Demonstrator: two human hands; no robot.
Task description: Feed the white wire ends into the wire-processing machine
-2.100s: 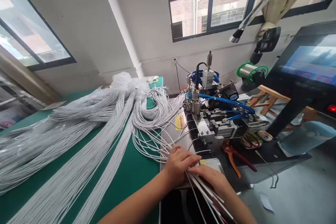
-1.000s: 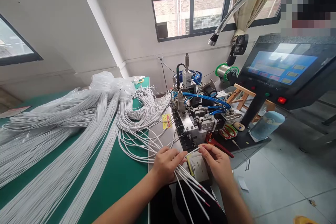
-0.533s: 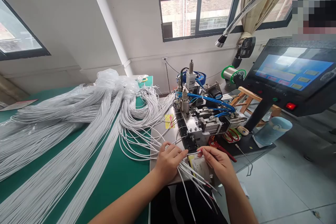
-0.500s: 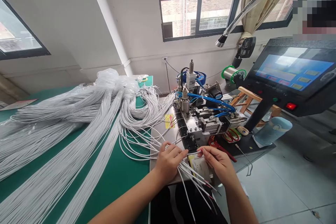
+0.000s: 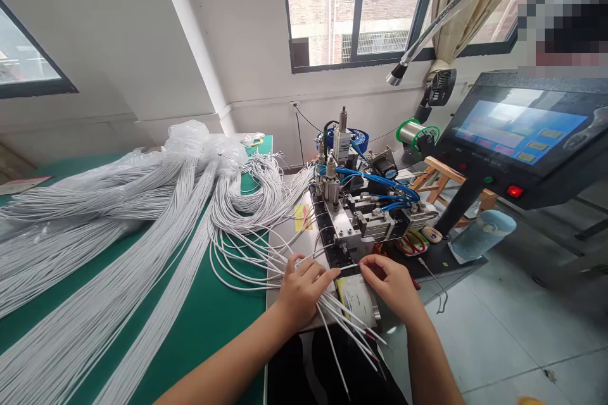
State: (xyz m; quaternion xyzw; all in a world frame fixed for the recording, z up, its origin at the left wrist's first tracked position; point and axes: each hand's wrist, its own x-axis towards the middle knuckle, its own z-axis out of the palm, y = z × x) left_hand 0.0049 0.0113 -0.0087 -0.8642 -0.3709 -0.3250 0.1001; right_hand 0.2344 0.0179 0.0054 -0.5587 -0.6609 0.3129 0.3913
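My left hand [image 5: 300, 288] is closed around a fan of thin white wires [image 5: 349, 328] whose red-tipped ends stick out toward me over the bench edge. My right hand [image 5: 390, 283] pinches a single white wire [image 5: 350, 266] by its end, just in front of the small metal machine [image 5: 361, 215] with blue air hoses. The two hands are close together above a labelled white plate [image 5: 357, 296].
Large bundles of white wires [image 5: 133, 228] lie across the green mat [image 5: 223, 323] on the left. Red-handled pliers [image 5: 412, 242], a solder spool [image 5: 412, 131], a touch-screen panel [image 5: 520, 130] and a blue cup [image 5: 484, 232] stand to the right. A gooseneck lamp [image 5: 427, 25] hangs above.
My right hand has moved forward from the wire fan to the front of the machine, pinching one wire drawn out of the bunch. My left hand has kept hold of the bunch.
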